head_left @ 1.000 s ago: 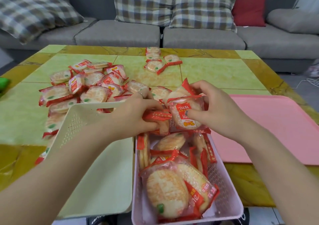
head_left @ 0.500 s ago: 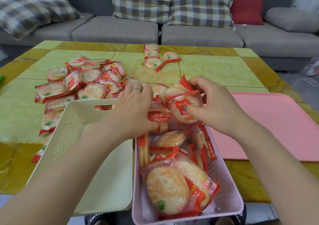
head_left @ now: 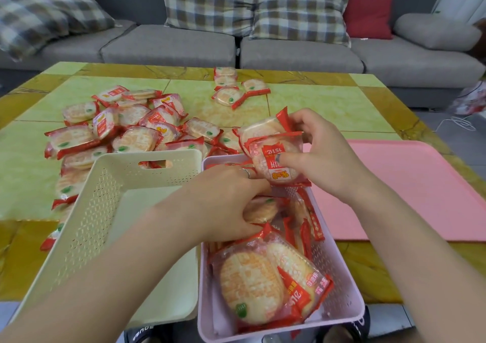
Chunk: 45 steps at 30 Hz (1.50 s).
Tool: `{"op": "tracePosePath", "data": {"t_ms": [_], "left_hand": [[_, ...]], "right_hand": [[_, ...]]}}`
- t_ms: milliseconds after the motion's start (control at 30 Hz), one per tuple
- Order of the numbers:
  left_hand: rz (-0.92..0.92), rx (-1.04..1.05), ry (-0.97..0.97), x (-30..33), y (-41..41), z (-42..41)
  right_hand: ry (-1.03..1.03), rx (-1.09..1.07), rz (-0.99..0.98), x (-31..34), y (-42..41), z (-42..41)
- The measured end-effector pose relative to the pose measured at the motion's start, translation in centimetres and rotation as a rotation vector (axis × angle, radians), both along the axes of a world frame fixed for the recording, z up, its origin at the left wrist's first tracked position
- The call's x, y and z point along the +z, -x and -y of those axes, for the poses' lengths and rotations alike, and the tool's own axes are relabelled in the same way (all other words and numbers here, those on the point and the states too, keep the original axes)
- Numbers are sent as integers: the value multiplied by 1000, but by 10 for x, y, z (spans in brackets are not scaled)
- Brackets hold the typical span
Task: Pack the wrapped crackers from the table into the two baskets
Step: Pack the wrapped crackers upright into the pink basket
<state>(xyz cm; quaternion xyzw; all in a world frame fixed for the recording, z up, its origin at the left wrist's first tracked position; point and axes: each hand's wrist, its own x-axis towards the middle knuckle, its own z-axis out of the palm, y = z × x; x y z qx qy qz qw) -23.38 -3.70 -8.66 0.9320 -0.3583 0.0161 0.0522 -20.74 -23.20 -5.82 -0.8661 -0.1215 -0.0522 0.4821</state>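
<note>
Crackers [head_left: 276,158] in right hand [head_left: 323,155] over pink basket's [head_left: 339,240] far rim, perhaps touching

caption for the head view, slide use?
Right hand holds wrapped crackers over the pink basket; left hand reaches inside; cream basket empty.

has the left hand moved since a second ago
Yes. The left hand has dropped from the pink basket's far rim down into it, toward the person.
</note>
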Motion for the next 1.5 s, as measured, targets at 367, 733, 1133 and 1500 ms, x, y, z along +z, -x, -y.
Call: {"op": "tracePosePath", "data": {"t_ms": [367, 733, 1133, 1500], "left_hand": [[1, 131, -37, 9, -1, 2], [-511, 185, 219, 23, -8, -22], [-170, 299, 386, 7, -23, -9], [-168, 355, 649, 0, -27, -2]], "right_hand": [[-74, 41, -97, -1, 0, 2], [-382, 70, -281, -3, -3, 4], [-96, 91, -75, 0, 2, 6], [-80, 32, -107, 6, -4, 18]]}}
